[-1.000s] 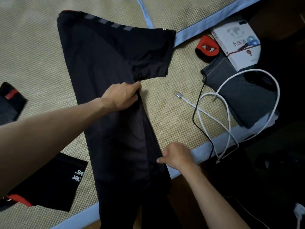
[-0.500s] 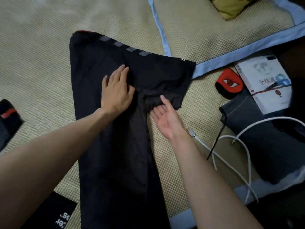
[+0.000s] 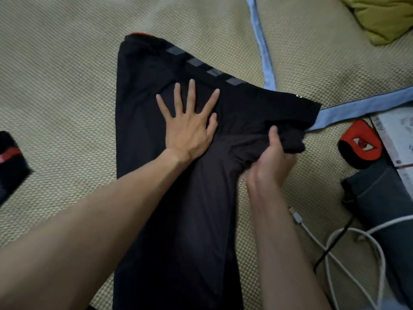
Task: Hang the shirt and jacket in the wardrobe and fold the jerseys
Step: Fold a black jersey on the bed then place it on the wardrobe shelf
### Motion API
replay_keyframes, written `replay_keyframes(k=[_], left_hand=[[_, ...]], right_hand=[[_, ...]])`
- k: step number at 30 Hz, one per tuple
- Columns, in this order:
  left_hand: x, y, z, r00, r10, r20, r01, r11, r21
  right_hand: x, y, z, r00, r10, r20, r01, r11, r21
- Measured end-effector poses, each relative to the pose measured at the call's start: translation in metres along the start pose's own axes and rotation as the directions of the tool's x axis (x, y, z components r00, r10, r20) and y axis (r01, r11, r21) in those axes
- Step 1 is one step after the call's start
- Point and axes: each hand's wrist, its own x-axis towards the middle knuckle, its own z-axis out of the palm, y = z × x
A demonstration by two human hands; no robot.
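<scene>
A black jersey with grey stripes along its shoulder lies spread on the woven bed mat, its body folded lengthwise toward me. My left hand lies flat on the jersey's chest, fingers spread, pressing it down. My right hand grips the bunched lower edge of the right sleeve, thumb on top, lifting it slightly off the mat.
Another black garment with red trim lies at the left edge. At the right are a red and black pouch, a book, folded grey jeans and white cables. A yellow-green cushion sits top right.
My left hand slid up the jersey and spread flat on its chest. My right hand left the jersey's side edge, reached up open-palmed, and has taken hold of the sleeve.
</scene>
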Motion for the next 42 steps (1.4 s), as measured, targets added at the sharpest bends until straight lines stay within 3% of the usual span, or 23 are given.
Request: replay_keyframes(k=[5, 10, 12, 14, 15, 16, 17, 18, 20, 21, 23, 24, 26, 27, 29, 33, 36, 39, 42], left_hand=[[-0.002, 0.013, 0.003, 0.996, 0.078, -0.047, -0.077, 0.997, 0.019], [0.001, 0.021, 0.007, 0.996, 0.083, -0.005, -0.083, 0.997, -0.004], [0.000, 0.009, 0.005, 0.985, 0.137, 0.101, -0.130, 0.989, -0.075], [-0.006, -0.019, 0.003, 0.953, 0.273, 0.131, -0.232, 0.936, -0.265], [-0.010, -0.037, 0.001, 0.946, 0.304, 0.114, -0.246, 0.899, -0.362], [-0.014, -0.057, -0.006, 0.960, 0.268, 0.078, -0.226, 0.910, -0.348], [-0.017, -0.075, -0.013, 0.984, 0.172, 0.049, -0.160, 0.969, -0.190], [-0.023, -0.094, -0.021, 0.997, 0.074, 0.014, -0.073, 0.994, -0.076], [-0.035, -0.128, -0.041, 0.997, -0.040, -0.062, 0.038, 0.999, -0.028], [-0.039, -0.142, -0.050, 0.989, -0.118, -0.084, 0.112, 0.991, -0.079], [-0.037, -0.160, -0.059, 0.946, -0.305, -0.108, 0.278, 0.937, -0.210], [-0.031, -0.163, -0.065, 0.914, -0.392, -0.102, 0.343, 0.884, -0.318], [-0.012, -0.156, -0.075, 0.852, -0.523, 0.017, 0.424, 0.673, -0.606], [-0.001, -0.150, -0.077, 0.833, -0.547, 0.082, 0.440, 0.564, -0.699], [0.024, -0.142, -0.079, 0.815, -0.546, 0.192, 0.481, 0.455, -0.750], [0.070, -0.137, -0.091, 0.780, -0.393, 0.487, 0.590, 0.204, -0.781], [0.083, -0.136, -0.103, 0.793, -0.344, 0.502, 0.580, 0.176, -0.795], [0.094, -0.143, -0.130, 0.847, -0.349, 0.402, 0.466, 0.122, -0.876], [0.106, -0.150, -0.181, 0.908, -0.314, 0.279, 0.314, 0.068, -0.947]], right_hand=[[-0.001, 0.000, 0.016, 0.940, -0.309, 0.148, 0.340, 0.894, -0.293], [-0.018, 0.009, 0.026, 0.788, -0.393, 0.474, 0.593, 0.693, -0.411], [-0.027, 0.015, 0.022, 0.598, -0.310, 0.740, 0.760, 0.513, -0.399], [-0.030, 0.024, 0.017, 0.382, -0.086, 0.920, 0.896, 0.279, -0.346], [-0.028, 0.027, 0.014, 0.354, 0.030, 0.935, 0.920, 0.170, -0.353], [-0.028, 0.029, 0.012, 0.367, 0.125, 0.922, 0.922, 0.084, -0.378], [-0.026, 0.029, 0.009, 0.387, 0.199, 0.900, 0.916, 0.030, -0.400], [-0.025, 0.025, 0.005, 0.384, 0.239, 0.892, 0.915, 0.030, -0.403], [-0.023, 0.012, 0.003, 0.384, 0.167, 0.908, 0.887, 0.205, -0.413], [-0.019, 0.005, 0.003, 0.439, 0.051, 0.897, 0.843, 0.321, -0.431], [0.002, -0.004, 0.007, 0.657, -0.115, 0.745, 0.698, 0.465, -0.544], [0.013, -0.009, 0.012, 0.760, -0.104, 0.642, 0.602, 0.487, -0.633], [0.033, -0.012, 0.028, 0.847, 0.042, 0.529, 0.436, 0.512, -0.740], [0.041, -0.014, 0.040, 0.851, 0.144, 0.505, 0.354, 0.552, -0.755], [0.041, -0.021, 0.066, 0.799, 0.353, 0.488, 0.186, 0.626, -0.757], [0.033, -0.028, 0.108, 0.675, 0.544, 0.499, 0.140, 0.569, -0.810], [0.033, -0.024, 0.127, 0.672, 0.526, 0.522, 0.194, 0.555, -0.809], [0.035, -0.037, 0.154, 0.696, 0.396, 0.598, 0.263, 0.635, -0.727], [0.030, -0.066, 0.190, 0.668, 0.276, 0.691, 0.378, 0.675, -0.634]])
